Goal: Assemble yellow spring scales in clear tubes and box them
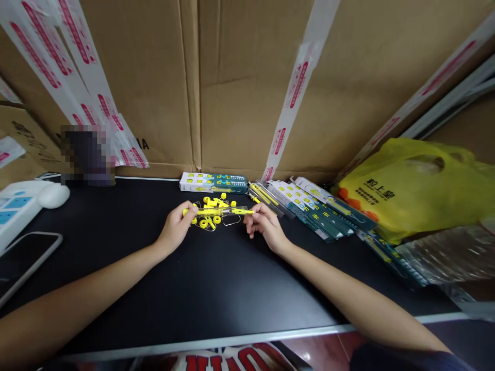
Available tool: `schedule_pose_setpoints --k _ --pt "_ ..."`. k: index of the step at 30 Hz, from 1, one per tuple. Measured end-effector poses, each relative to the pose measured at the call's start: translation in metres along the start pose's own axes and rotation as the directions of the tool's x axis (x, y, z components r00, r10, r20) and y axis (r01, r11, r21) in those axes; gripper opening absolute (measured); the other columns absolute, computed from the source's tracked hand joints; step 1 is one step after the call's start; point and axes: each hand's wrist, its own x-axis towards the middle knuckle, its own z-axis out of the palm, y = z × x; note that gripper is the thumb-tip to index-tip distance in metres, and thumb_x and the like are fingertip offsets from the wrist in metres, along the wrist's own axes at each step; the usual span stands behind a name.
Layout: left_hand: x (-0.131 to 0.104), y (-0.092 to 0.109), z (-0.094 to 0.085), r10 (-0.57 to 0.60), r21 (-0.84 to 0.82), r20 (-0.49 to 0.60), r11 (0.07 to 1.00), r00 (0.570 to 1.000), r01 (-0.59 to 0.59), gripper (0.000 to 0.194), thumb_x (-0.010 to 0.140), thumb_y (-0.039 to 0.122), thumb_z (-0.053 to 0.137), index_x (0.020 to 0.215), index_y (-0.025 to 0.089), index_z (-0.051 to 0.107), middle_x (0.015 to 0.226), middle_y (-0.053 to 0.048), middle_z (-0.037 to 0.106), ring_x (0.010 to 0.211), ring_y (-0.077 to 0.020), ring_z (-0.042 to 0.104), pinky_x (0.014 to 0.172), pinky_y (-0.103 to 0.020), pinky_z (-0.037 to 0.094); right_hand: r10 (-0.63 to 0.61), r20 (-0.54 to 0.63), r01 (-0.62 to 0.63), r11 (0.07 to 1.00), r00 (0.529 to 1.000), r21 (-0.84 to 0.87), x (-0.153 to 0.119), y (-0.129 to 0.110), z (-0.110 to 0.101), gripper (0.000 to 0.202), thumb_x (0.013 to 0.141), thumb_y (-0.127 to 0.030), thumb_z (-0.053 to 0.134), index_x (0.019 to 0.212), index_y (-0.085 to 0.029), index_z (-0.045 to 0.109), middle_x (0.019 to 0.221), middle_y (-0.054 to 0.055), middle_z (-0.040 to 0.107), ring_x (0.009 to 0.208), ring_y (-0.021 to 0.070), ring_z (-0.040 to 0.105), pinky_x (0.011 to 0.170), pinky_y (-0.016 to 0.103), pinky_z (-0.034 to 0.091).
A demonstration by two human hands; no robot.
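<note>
My left hand (178, 225) pinches the left end of a clear plastic tube (228, 211) with yellow parts inside. At the tube's right end, my right hand (265, 224) holds a slim yellow piece (243, 211) between thumb and fingertips; part of that piece lies within the tube. Under and around the tube is a loose pile of yellow plastic parts (210, 221), including small rings and T-shaped pieces. A thin bent metal wire (232, 221) lies beside them. Just behind my right hand are several filled clear tubes (265, 193).
A printed box (212, 182) lies against the cardboard wall (247, 93). Several flat printed boxes (313, 208) fan out at right, near a yellow plastic bag (421, 185) and stacked clear packaging (448, 252). At left are a phone (31, 260) and a white power strip (17, 203).
</note>
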Motion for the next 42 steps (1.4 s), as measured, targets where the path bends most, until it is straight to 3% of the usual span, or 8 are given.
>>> schedule_pose_setpoints --k 8,19,25,33,38,42 --pt "-0.001 0.004 0.003 0.017 -0.040 -0.022 0.999 1.000 -0.018 0.023 0.078 0.038 0.052 0.067 0.020 0.043 0.048 0.008 0.032 0.041 -0.0073 0.029 0.039 -0.019 0.019 -0.039 0.068 0.044 0.996 0.997 -0.075 0.001 0.000 0.001 0.028 0.087 -0.047 0.050 0.077 -0.020 0.045 0.068 -0.003 0.059 0.048 0.0078 0.053 0.037 0.018 0.042" --pt "0.001 0.001 0.002 -0.015 -0.122 0.044 0.992 0.999 0.020 0.026 0.078 0.040 0.056 0.068 0.020 0.042 0.046 0.011 0.028 0.038 -0.0046 0.024 0.039 -0.015 0.015 -0.063 0.071 0.073 0.987 0.995 -0.146 0.002 0.001 0.005 0.031 0.086 -0.050 0.051 0.078 -0.020 0.044 0.066 -0.004 0.057 0.046 0.0064 0.051 0.033 0.014 0.030" --pt "0.000 0.002 -0.002 -0.035 -0.186 0.023 0.982 0.999 0.039 0.031 0.082 0.046 0.050 0.070 0.020 0.038 0.046 0.012 0.023 0.036 -0.0037 0.020 0.036 -0.014 0.013 -0.112 -0.056 0.103 0.985 0.992 -0.142 0.001 -0.002 0.005 0.040 0.087 -0.060 0.041 0.084 -0.020 0.048 0.065 -0.003 0.056 0.047 0.0085 0.050 0.035 0.017 0.030" --pt "0.001 0.004 -0.001 -0.084 -0.266 -0.020 0.961 0.996 0.076 0.032 0.081 0.046 0.051 0.068 0.021 0.037 0.046 0.013 0.023 0.035 -0.0036 0.020 0.035 -0.014 0.013 -0.183 -0.218 0.127 0.960 0.959 -0.250 0.000 0.003 0.001 0.043 0.089 -0.060 0.038 0.076 -0.021 0.050 0.060 -0.002 0.052 0.047 0.0100 0.044 0.041 0.022 0.033" --pt "0.002 0.005 -0.001 -0.086 -0.307 -0.025 0.949 0.996 0.074 0.033 0.079 0.047 0.052 0.068 0.021 0.037 0.046 0.013 0.022 0.034 -0.0036 0.020 0.034 -0.014 0.012 -0.251 -0.167 0.158 0.889 0.954 -0.430 0.003 0.006 0.001 0.032 0.092 -0.048 0.040 0.077 -0.021 0.050 0.061 -0.002 0.049 0.054 0.0122 0.046 0.051 0.025 0.039" --pt "0.003 0.002 -0.002 -0.083 -0.345 -0.028 0.936 0.996 0.068 0.033 0.079 0.048 0.053 0.068 0.021 0.037 0.048 0.013 0.022 0.034 -0.0031 0.020 0.034 -0.014 0.012 -0.269 -0.020 0.199 0.758 0.963 -0.621 0.019 -0.001 0.010 0.018 0.085 -0.037 0.054 0.093 -0.021 0.057 0.069 -0.002 0.052 0.060 0.0136 0.049 0.060 0.027 0.041"
